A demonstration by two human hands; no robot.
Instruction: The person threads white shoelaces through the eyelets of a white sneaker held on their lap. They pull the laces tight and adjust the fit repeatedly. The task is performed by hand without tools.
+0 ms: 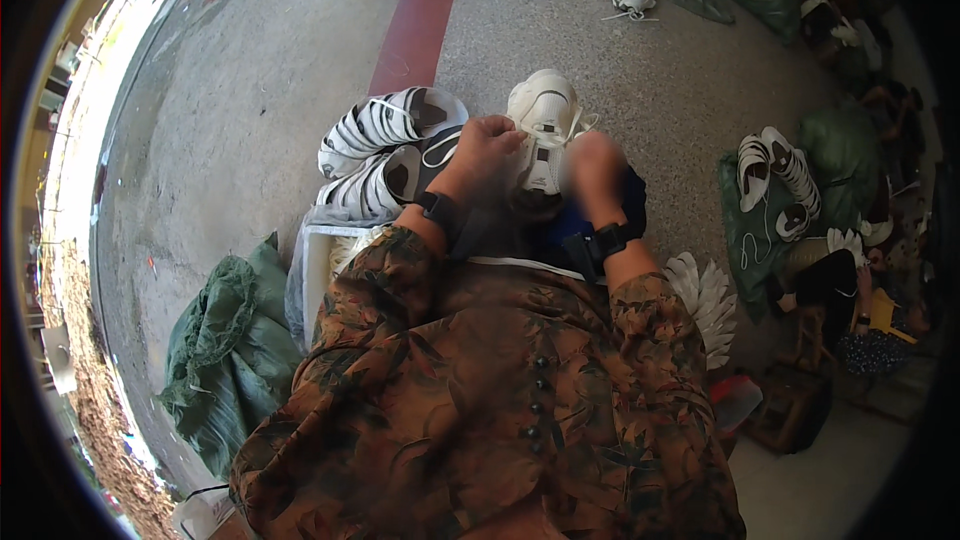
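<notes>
A white sneaker is in front of me over my lap, its toe pointing away, with dark patches on its tongue. My left hand is at the shoe's left side, fingers pinched together near the lacing; what they hold is too small to make out. On the shoe's right side, my right hand is curled but smeared by motion, so its fingers do not show clearly. A bit of white lace shows just above it. Both wrists wear dark bands.
Strappy white shoes are stacked at my left on a white box. A green sack slumps beside it. White insole-like pieces fan out at my right. More shoes lie on green sacking, with a seated person nearby.
</notes>
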